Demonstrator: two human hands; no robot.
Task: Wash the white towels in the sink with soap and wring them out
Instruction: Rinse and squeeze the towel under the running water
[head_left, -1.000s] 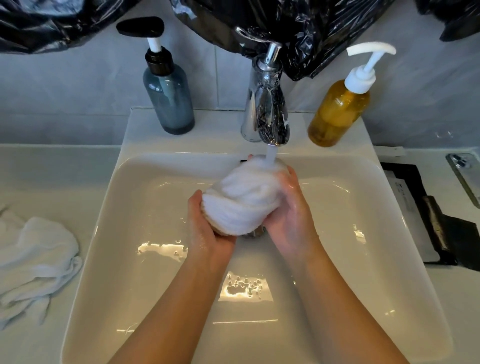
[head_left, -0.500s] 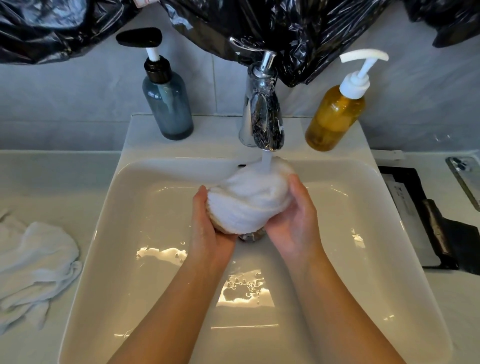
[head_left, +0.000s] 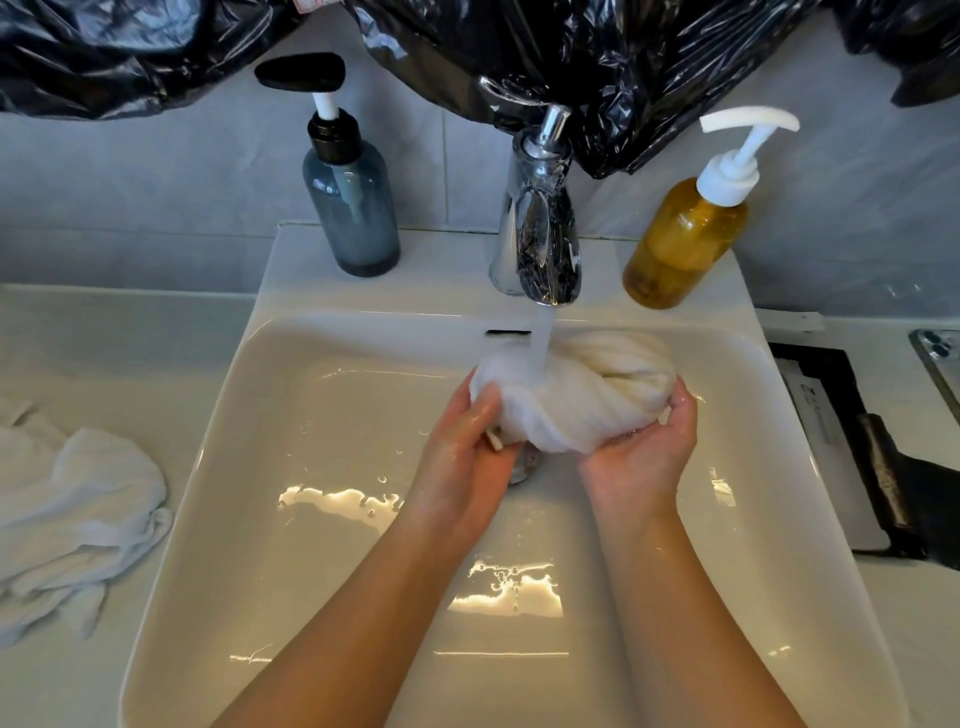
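Basin: glossy white sink (head_left: 322, 571), wet.
Grip: left hand (head_left: 462, 462) and right hand (head_left: 639, 462) each curled round an end of the towel (head_left: 582, 400), a twisted white roll above the drain.
Behind: chrome tap (head_left: 540, 234) streaming water onto it.

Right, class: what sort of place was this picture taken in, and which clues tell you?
Most likely a bathroom. A white ceramic sink has a chrome tap running onto a white towel, and a blue-grey pump bottle and an amber pump bottle, probably soap, stand on its back ledge.
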